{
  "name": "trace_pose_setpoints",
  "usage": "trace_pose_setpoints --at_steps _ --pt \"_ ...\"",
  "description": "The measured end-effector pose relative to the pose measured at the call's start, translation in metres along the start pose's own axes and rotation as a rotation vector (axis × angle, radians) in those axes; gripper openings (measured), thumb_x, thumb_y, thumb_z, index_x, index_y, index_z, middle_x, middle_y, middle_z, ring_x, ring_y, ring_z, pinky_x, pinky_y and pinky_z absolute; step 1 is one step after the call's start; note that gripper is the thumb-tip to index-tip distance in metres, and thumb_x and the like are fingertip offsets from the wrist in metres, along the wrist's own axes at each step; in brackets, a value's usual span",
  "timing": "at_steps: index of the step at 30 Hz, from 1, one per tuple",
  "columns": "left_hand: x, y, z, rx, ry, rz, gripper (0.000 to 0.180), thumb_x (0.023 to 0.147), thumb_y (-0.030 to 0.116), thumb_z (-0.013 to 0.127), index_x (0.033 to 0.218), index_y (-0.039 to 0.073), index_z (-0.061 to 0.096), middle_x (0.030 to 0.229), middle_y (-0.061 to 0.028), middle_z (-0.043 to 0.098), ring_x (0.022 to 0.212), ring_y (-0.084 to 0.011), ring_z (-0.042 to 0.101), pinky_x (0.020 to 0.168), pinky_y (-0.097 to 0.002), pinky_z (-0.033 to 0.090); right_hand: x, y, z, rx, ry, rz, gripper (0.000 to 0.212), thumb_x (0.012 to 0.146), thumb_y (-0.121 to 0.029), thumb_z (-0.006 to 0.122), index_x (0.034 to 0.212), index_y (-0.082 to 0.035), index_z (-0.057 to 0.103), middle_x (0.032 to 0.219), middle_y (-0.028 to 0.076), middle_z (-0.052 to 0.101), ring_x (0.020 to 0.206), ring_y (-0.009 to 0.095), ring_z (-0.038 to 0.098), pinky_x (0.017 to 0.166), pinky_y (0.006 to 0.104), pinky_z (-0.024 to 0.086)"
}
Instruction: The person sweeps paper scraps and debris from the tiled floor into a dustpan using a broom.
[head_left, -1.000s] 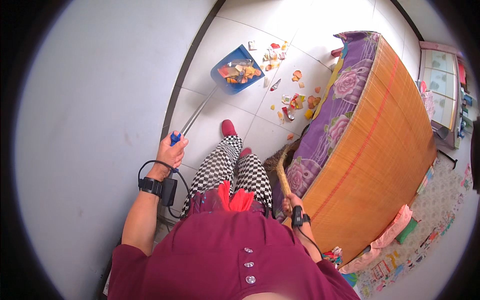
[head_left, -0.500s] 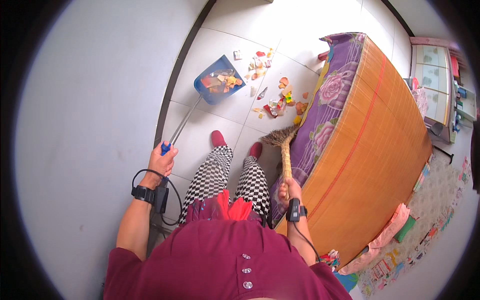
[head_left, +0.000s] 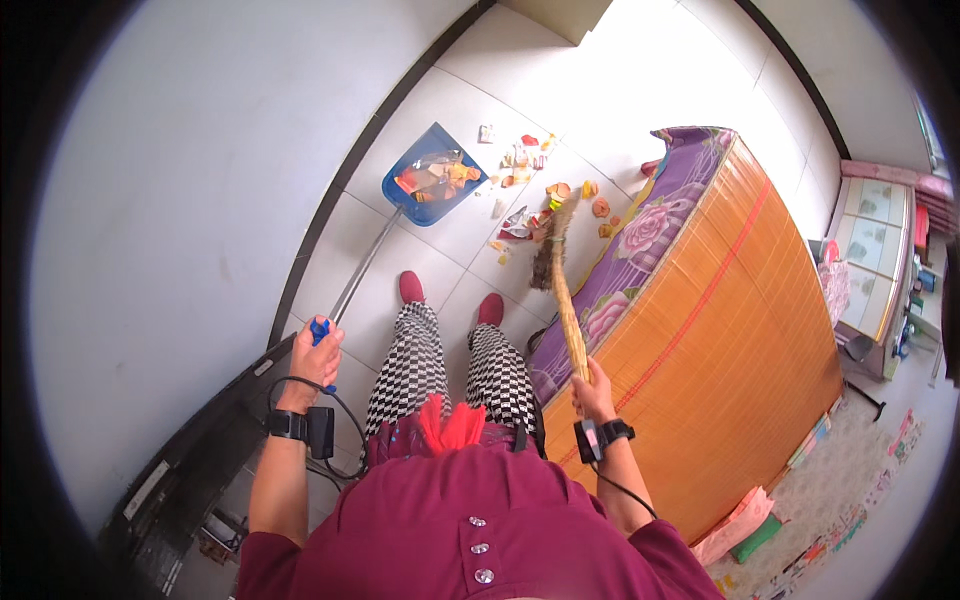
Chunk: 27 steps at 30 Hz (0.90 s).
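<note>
My left hand point(head_left: 317, 358) is closed around the blue grip of a long-handled dustpan point(head_left: 427, 214). The blue pan rests on the tiles near the wall, with a clear plastic bottle point(head_left: 430, 175) and orange-yellow scraps in it. In my right hand point(head_left: 594, 391) is the handle of a straw broom point(head_left: 566, 310). Its brown bristles stand at the near edge of the litter, right of the pan. That litter is wrappers point(head_left: 516, 222), peels point(head_left: 600, 207) and paper bits, spread between the pan and the bed. My fingers hide part of both handles.
A bed with an orange woven mat point(head_left: 720, 330) and purple flowered sheet point(head_left: 655, 225) fills the right side. A pale wall point(head_left: 200, 180) with a dark skirting runs along the left. Low at the left is a black piece of furniture point(head_left: 165, 490). My red shoes point(head_left: 490, 309) stand behind the litter.
The broom has swung from beside the bed edge leftward and up, its head turned upright at the litter. Some wrappers have shifted slightly left. The dustpan still holds its scraps; my view has turned somewhat.
</note>
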<state>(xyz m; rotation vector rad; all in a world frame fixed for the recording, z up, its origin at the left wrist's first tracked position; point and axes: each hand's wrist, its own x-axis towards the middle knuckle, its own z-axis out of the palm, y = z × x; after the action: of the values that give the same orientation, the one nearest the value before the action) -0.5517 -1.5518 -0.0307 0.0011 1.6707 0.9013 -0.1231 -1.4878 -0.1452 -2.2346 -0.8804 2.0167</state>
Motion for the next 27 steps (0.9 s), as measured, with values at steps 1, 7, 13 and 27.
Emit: trace_pose_setpoints --at_steps 1,7,13,27 --pt "-0.007 -0.004 0.003 -0.005 0.020 0.008 0.016 0.080 0.017 0.054 0.075 0.014 0.039 0.048 0.0067 0.026 0.034 -0.0022 0.025 0.027 -0.0168 0.019 -0.009 0.001 -0.010 -0.126 -0.008 -0.044 0.049 0.078 -0.012 0.053 0.125 -0.013 0.037 0.063 0.007 0.054 0.049 0.017 0.054 0.040 0.0300 0.042" --pt "-0.033 -0.031 0.011 -0.137 0.079 0.012 0.015 0.078 0.013 0.056 0.078 0.013 0.041 0.049 0.0060 0.032 0.033 -0.0028 0.027 0.026 -0.0179 0.021 0.023 -0.020 -0.043 -1.118 -0.120 -0.270 0.045 0.071 -0.015 0.053 0.116 -0.014 0.048 0.093 0.020 0.059 0.089 0.035 0.055 0.077 0.0396 0.044" --pt "-0.042 -0.044 0.014 -0.170 0.090 0.050 0.014 0.079 0.011 0.055 0.078 0.013 0.041 0.050 0.0061 0.032 0.033 -0.0022 0.026 0.026 -0.0173 0.020 0.083 -0.114 -0.069 -1.318 -0.058 -0.427 0.028 0.076 -0.020 0.048 0.101 -0.013 0.057 0.087 0.018 0.060 0.084 0.033 0.057 0.071 0.0406 0.046" --pt "-0.033 -0.047 0.005 -0.200 0.128 0.023 0.016 0.079 0.014 0.056 0.079 0.014 0.040 0.049 0.0067 0.030 0.032 -0.0022 0.024 0.027 -0.0177 0.019 0.031 -0.066 -0.058 -0.873 0.210 -0.502 0.041 0.076 -0.014 0.050 0.117 -0.014 0.044 0.086 0.025 0.057 0.081 0.040 0.055 0.069 0.0446 0.044"
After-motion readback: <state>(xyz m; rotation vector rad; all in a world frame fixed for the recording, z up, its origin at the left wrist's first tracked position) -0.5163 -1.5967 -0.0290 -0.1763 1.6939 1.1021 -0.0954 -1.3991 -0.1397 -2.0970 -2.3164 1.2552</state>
